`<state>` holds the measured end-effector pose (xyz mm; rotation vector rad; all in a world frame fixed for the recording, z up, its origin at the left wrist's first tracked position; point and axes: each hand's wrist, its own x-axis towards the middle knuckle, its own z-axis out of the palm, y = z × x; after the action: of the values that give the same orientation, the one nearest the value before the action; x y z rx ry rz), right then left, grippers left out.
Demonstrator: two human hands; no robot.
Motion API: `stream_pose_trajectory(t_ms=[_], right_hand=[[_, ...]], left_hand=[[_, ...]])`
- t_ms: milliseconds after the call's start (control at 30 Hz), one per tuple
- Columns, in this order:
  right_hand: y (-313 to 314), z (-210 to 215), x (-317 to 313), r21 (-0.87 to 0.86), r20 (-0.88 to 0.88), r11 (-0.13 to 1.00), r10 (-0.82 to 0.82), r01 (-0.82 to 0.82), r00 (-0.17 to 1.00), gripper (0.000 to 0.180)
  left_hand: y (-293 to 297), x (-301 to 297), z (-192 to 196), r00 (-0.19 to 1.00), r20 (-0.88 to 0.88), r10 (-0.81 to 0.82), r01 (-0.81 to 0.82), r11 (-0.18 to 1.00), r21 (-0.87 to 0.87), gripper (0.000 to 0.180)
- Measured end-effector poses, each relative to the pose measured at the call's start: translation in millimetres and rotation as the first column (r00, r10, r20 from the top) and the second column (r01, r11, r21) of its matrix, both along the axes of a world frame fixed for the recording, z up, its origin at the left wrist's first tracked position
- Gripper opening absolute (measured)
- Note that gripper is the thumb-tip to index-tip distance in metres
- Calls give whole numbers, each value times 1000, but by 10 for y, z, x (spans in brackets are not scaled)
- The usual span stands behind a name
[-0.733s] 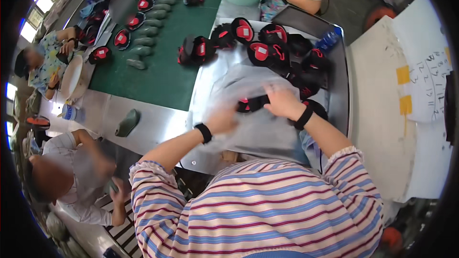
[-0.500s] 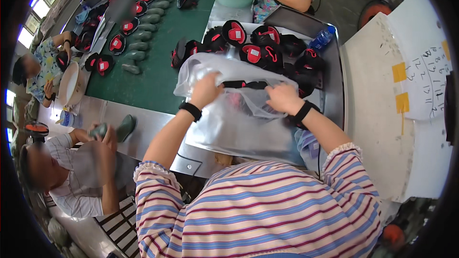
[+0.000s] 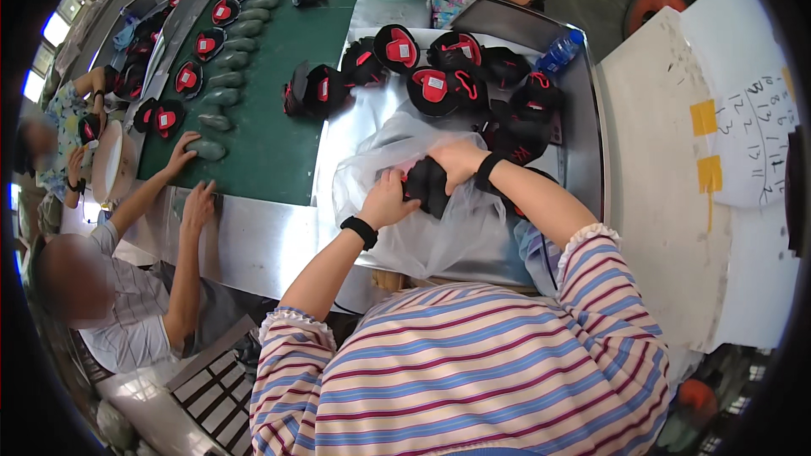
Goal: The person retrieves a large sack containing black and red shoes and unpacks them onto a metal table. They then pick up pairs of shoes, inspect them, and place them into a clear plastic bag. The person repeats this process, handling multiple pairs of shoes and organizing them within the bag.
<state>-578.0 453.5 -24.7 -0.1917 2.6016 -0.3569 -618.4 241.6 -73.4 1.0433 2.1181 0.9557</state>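
Bagging: both hands work a black shoe into a clear plastic bag on the steel table.
Left hand: clenched on the bag's mouth and the near side of the shoe; a black band sits on the wrist.
Right hand: curled over the far end of the same shoe, fingers tucked under film, so the exact hold is partly hidden.
Shoe's place: between the two hands, half wrapped by the bag, resting on the film.
Done, as I judge it: one shoe is mostly inside the bag; I cannot tell whether another already lies in it.
Left, as I judge it: a pile of black shoes with red insoles lies just beyond the grip, unbagged.
Beyond the pile: a blue water bottle near the table's far right corner.
Left of the grip: a green conveyor belt carries more shoes and grey-green lasts; another person's hands rest at its edge.
Materials: bag thin, glossy, crumpled; shoe soft, matte, dark; table smooth, reflective metal.
Shapes: insoles oval; bag loose and shapeless.
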Motion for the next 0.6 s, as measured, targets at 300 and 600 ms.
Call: stream_pose_trajectory(t_ms=[300,600], right_hand=[[-601,347,419,-426,-120,883,-269,195,956,58],[9,-32,759,-278,178,960,15,35,984,98]], left_hand=[[-297,133,561,979,158,127,-146,983,111,59],[-1079,-119,836,880,283,382,-444,873,200,44]])
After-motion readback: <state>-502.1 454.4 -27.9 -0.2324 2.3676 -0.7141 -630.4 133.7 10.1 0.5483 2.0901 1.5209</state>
